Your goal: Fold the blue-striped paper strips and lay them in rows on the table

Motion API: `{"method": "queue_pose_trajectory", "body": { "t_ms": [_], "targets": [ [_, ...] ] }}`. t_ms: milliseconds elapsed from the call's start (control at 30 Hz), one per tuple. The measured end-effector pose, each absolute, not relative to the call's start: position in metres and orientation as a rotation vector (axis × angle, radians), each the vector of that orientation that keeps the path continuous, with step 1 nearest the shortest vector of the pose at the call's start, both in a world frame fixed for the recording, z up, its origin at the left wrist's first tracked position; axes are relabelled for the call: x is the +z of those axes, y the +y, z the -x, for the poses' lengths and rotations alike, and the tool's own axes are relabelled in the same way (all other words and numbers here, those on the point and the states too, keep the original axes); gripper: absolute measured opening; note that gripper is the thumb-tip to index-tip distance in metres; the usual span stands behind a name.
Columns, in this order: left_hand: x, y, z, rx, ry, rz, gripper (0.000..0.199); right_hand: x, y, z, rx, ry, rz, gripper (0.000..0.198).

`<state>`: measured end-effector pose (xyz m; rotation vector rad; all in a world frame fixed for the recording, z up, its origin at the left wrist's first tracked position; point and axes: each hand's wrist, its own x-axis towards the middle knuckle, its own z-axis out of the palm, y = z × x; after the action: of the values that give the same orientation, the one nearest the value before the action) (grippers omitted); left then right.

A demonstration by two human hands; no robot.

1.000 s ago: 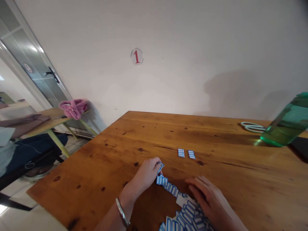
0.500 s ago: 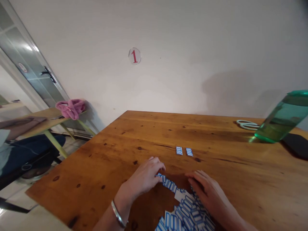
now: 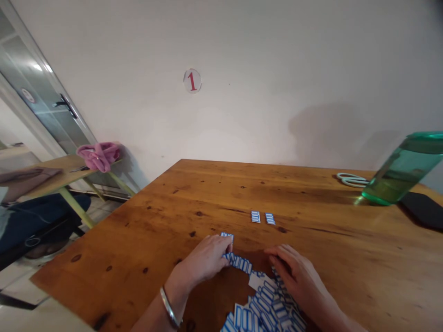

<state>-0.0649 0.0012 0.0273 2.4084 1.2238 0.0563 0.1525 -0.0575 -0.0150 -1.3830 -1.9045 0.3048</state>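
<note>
A heap of small blue-and-white cards lies on the wooden table near its front edge. My left hand, a metal bangle on its wrist, rests at the heap's left end with fingers curled on the cards; one card sticks up at its fingertips. My right hand lies flat on the heap's right side, fingers together. Two separate cards lie side by side farther back on the table.
A green water bottle stands at the table's right edge, with white scissors beside it and a dark object in front. On the left, another person sits at a small table with a pink cloth.
My left hand lowered onto the heap's left end, then a card rose at its fingertips again. The right hand stayed on the heap. The view drifted slightly.
</note>
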Motion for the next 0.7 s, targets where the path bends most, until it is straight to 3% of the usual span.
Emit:
{"method": "queue_pose_trajectory", "body": {
  "t_ms": [100,333,600,700],
  "targets": [
    [0.027,0.005,0.064,0.145,1.203,-2.373,0.010,-0.015,-0.058,-0.153,0.317,-1.909,1.398,0.023],
    [0.027,0.011,0.053,0.550,1.169,-1.881,0.025,-0.014,-0.058,-0.154,0.321,-1.909,1.392,0.021],
    [0.025,-0.008,0.042,0.365,0.986,-2.161,0.015,0.001,-0.055,-0.172,0.409,-1.947,1.518,0.017],
    [0.021,-0.017,0.035,0.237,0.958,-2.389,0.021,0.004,-0.055,-0.178,0.446,-2.015,1.549,0.016]
  ]
}}
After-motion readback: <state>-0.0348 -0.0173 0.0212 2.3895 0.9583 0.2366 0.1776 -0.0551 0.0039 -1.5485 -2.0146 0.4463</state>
